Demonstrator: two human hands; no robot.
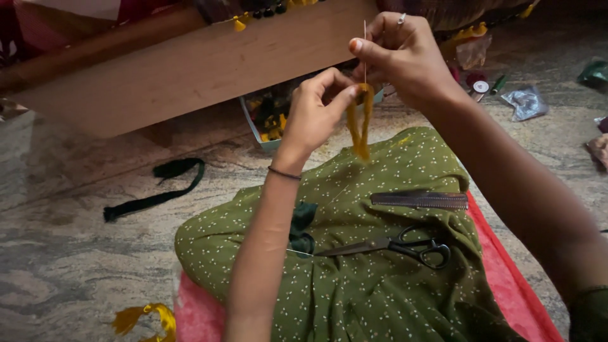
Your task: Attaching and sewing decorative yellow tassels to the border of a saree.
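Note:
My right hand (405, 54) pinches a thin needle (365, 47) upright, a ring on one finger. My left hand (316, 111), a thin bangle at the wrist, pinches a loop of mustard-yellow thread (360, 126) just below the needle. The thread's ends hang down to my lap. Green dotted cloth (354, 272) covers my lap. On it lie black-handled scissors (405, 246), a dark flat comb-like strip (421, 201) and a dark green tuft (303, 228).
A wooden beam (190, 69) crosses the top. Behind my hands stands a small tray of coloured bits (269, 123). A dark green yarn bundle (155, 193) and a yellow tassel (145, 316) lie on the stone floor. Red cloth (506, 266) lies under my lap. Plastic wrappers (524, 101) lie at right.

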